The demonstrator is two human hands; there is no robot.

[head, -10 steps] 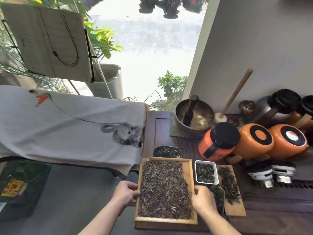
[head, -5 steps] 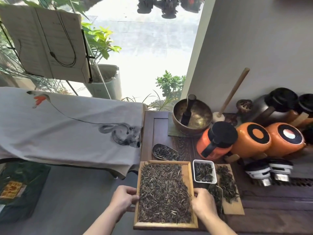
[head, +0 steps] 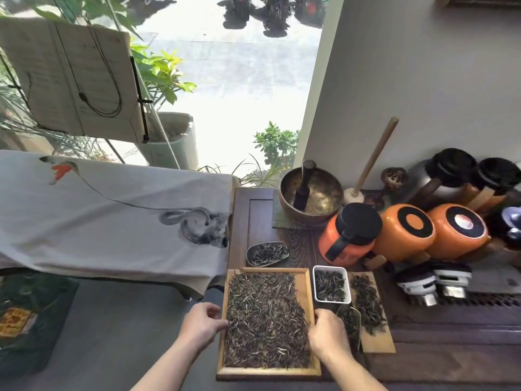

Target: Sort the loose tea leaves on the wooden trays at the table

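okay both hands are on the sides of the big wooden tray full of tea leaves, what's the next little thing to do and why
Probably give the wooden tray a gentle level shake. The left hand and right hand grip its opposite edges, and the tea leaves lie in a thick layer with bare wood only at the far right corner. Spreading them thinner should make single leaves easier to pick out.

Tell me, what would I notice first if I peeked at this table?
Probably the big wooden tray heaped with tea leaves right in front, with the left hand and right hand gripping its sides. Behind it, bright orange jars line the wall, beside a brass bowl.
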